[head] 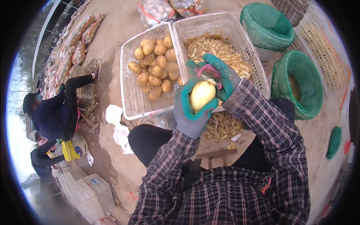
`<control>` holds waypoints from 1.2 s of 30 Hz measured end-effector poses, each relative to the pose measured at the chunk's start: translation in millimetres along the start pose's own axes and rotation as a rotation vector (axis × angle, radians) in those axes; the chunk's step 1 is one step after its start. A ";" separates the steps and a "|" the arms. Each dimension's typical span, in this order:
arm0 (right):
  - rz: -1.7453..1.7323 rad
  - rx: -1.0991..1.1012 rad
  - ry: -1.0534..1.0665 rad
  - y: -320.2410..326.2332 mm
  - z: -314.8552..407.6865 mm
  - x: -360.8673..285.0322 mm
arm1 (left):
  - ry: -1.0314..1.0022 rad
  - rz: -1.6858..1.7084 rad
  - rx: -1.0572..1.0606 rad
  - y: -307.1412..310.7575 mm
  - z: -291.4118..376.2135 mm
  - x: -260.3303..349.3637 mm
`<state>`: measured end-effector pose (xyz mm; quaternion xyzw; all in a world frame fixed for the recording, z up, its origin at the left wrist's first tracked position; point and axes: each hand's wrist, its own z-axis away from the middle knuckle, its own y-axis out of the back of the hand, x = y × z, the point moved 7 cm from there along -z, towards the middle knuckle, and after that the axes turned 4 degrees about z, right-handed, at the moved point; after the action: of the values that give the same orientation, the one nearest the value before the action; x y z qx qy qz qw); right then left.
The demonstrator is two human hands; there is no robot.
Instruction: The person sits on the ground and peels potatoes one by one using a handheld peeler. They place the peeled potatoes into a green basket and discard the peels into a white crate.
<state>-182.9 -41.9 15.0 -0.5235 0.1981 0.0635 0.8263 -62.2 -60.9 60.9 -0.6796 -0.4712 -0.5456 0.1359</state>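
My left hand [191, 112], in a grey and green coated glove, holds a peeled, pale yellow potato [202, 97]. My right hand [222, 74], gloved alike, grips a purple-handled peeler [208, 70] at the potato's upper side. The peeler's blade is partly hidden. Both hands are over the near part of a white plastic crate [225, 18] holding potato peelings [216, 46]. Beside it on the left, unpeeled potatoes [160, 62] lie in another white plastic crate [123, 84]. More peelings [222, 126] lie on the ground below my hands.
Two green mesh-lined buckets [267, 26] [296, 84] stand on the right; the nearer contains brownish liquid. Filled bags [156, 11] lie beyond the crates. Two other people [53, 112] [42, 157] are on the left, near stacked crates [90, 191] and filled net sacks [66, 62].
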 end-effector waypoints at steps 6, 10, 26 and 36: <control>0.093 -0.097 -0.075 15.7 -20.4 10.4 | 0.250 0.342 -0.010 -1.6 8.6 -22.4; 0.097 0.174 0.036 69.8 -50.9 -2.2 | 0.109 0.309 -0.065 1.2 6.7 10.9; 0.472 -0.419 0.260 -12.1 -5.7 -39.7 | 0.676 1.480 -0.232 -18.4 13.3 -54.9; 0.534 -0.109 0.119 -24.3 19.1 -15.9 | 0.668 1.005 -0.391 -30.1 19.5 -49.0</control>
<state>-184.9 -34.0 48.8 -0.4992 0.3735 0.2587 0.7378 -72.0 -55.7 1.2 -0.6232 0.0815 -0.6737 0.3887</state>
